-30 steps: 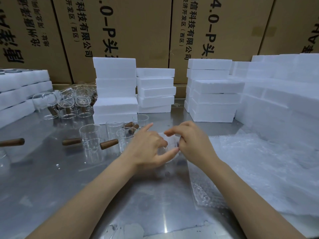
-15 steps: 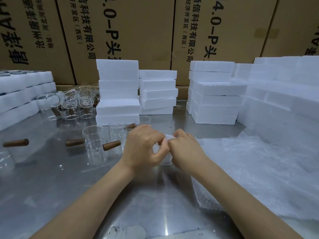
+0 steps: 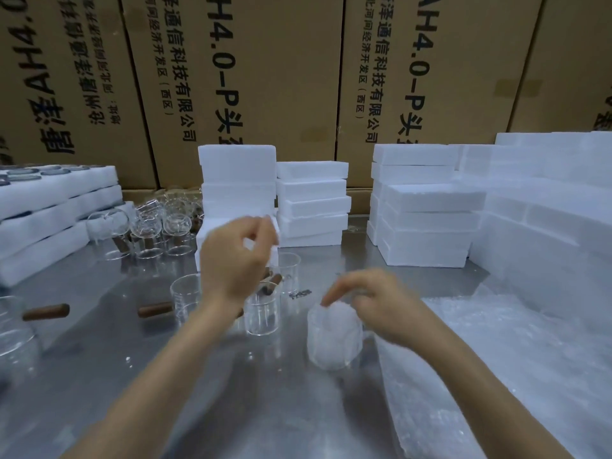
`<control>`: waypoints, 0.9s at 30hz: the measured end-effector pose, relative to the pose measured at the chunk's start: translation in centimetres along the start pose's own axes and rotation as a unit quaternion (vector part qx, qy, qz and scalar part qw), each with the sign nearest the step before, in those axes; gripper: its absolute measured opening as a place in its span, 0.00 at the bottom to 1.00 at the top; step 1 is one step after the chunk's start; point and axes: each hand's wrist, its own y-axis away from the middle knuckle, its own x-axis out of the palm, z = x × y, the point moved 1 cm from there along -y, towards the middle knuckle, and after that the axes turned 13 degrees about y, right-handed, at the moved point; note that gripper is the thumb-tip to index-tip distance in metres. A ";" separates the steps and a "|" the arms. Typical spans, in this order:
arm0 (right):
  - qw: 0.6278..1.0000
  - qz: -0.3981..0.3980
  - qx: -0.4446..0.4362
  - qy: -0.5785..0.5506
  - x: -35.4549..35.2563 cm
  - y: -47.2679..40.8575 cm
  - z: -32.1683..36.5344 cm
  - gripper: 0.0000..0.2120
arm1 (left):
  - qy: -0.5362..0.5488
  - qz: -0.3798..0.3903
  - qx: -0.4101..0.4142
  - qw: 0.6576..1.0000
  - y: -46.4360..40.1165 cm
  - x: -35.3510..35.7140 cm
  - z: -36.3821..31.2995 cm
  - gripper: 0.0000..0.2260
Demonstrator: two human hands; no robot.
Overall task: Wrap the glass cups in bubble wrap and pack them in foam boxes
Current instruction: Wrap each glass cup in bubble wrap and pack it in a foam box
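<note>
Head view: we are working at a metal table with both hands raised over it. Our left hand is hovering above the table with its fingers loosely curled; motion blur is hiding whether anything is pinched between thumb and forefinger, so we cannot tell its grip. Our right hand is resting its extended fingertips on the top of the wrapped cup, which is standing upright on the table directly beneath those fingertips, fully covered in bubble wrap. The fingers are lying fairly straight, pressing or touching the wrap rather than curling round it.

Just below and left of the left-hand fingers, several bare glass cups with brown wooden handles are standing on the table. More glass cups are clustering farther left of the fingers. Beyond the left-hand fingers, stacks of white foam boxes are standing against brown cardboard cartons. Right of the right-hand fingers, a bubble wrap sheet is lying flat on the table, and more foam boxes are standing beyond it.
</note>
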 end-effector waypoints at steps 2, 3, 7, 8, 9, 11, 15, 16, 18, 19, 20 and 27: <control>0.992 -0.039 0.024 -0.121 -1.2 -2.2 -0.1 0.25 | -0.008 -0.043 -0.081 0.996 -2.9 -2.0 2.1 0.16; 0.985 -0.043 0.040 -0.164 -1.4 -3.5 -0.1 0.22 | -0.012 -0.057 -0.130 0.990 -4.4 -3.0 3.4 0.15; 0.951 0.062 0.161 -0.257 0.4 -10.2 0.0 0.11 | -0.082 -0.038 -0.316 0.944 -8.0 -5.7 9.0 0.15; 0.941 0.085 0.192 -0.264 1.3 -11.7 0.1 0.12 | -0.093 -0.026 -0.360 0.928 -8.3 -6.1 10.2 0.15; 0.933 0.099 0.217 -0.269 2.2 -13.1 0.2 0.14 | -0.095 -0.011 -0.403 0.910 -8.5 -6.5 11.4 0.15; 0.924 0.105 0.248 -0.270 3.7 -15.2 0.5 0.16 | -0.066 0.029 -0.466 0.882 -8.5 -7.1 13.5 0.18; 0.925 0.096 0.249 -0.272 5.9 -18.1 1.5 0.21 | 0.013 0.035 -0.504 0.863 -8.9 -6.8 16.0 0.26; 0.927 0.095 0.248 -0.264 6.4 -18.7 1.7 0.21 | 0.010 0.040 -0.506 0.861 -8.9 -6.5 16.2 0.24; 0.933 0.094 0.246 -0.247 7.1 -19.5 1.9 0.20 | 0.000 0.056 -0.511 0.858 -9.0 -5.9 16.4 0.20; 0.935 0.097 0.243 -0.241 7.4 -19.8 1.9 0.20 | -0.001 0.062 -0.515 0.855 -9.0 -5.7 16.5 0.20; 0.937 0.102 0.239 -0.234 7.7 -20.1 1.9 0.20 | 0.002 0.067 -0.514 0.855 -9.0 -5.7 16.5 0.19; 0.939 0.118 0.236 -0.222 8.4 -20.3 1.5 0.15 | -0.048 0.072 -0.509 0.856 -8.6 -6.2 17.1 0.20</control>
